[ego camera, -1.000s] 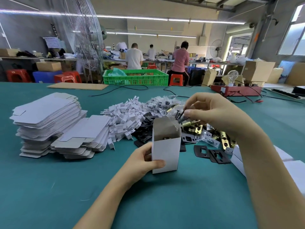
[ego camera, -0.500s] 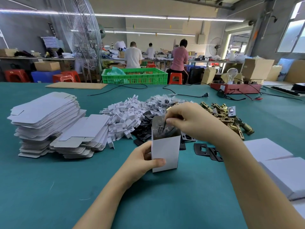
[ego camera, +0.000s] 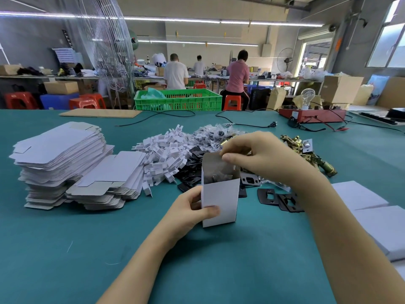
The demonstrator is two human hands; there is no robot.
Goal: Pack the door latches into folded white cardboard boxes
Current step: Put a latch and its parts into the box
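Stacks of flat white cardboard blanks (ego camera: pixel 59 159) lie left of the upright white cardboard box (ego camera: pixel 220 202); brass door latches (ego camera: pixel 306 154) lie right, behind it; black metal plates (ego camera: pixel 278 198) beside it.

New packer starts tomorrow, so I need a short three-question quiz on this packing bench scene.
1. Which hand steadies the upright white box?
2. True or false: the box's top is already closed.
3. The flat unfolded box blanks are stacked: A) left of the box, B) right of it, C) inside the green crate.

Key: 1. The left hand; the right hand is at the box's open top. 2. False. 3. A.
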